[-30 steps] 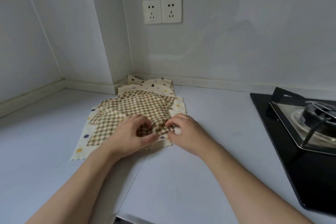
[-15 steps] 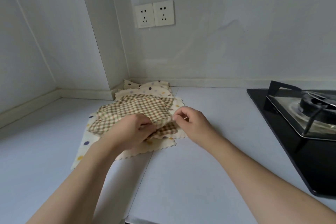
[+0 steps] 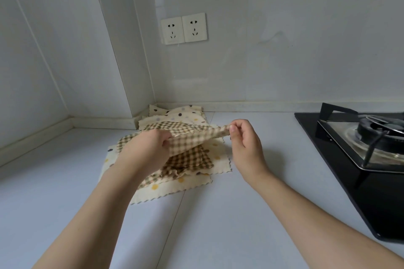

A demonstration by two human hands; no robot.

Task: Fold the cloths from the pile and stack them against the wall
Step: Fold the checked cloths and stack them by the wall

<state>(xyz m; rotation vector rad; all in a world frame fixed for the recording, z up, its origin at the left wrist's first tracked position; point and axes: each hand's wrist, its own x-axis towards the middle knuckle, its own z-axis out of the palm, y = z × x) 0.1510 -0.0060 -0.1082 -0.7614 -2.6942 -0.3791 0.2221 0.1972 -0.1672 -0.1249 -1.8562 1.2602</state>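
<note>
At left, your left hand (image 3: 150, 148) grips the near-left edge of the checked cloth (image 3: 192, 137), fingers curled round the fabric, raised just above the pile (image 3: 175, 172). At centre, the checked cloth spans between both hands, partly lifted, its lower part resting on the pile of dotted and checked cloths on the table (image 3: 218, 225). Behind it, folded dotted cloths (image 3: 181, 113) lie against the far wall (image 3: 284, 50). To the right, your right hand (image 3: 242, 137) pinches the cloth's far-right corner between thumb and forefinger. Further right stands the stove (image 3: 360, 148), well apart. Judged step: separating one cloth for folding. Lift both corners evenly, keep the edge taut, and clear the pile fully before you fold, so lower cloths are not dragged.
</note>
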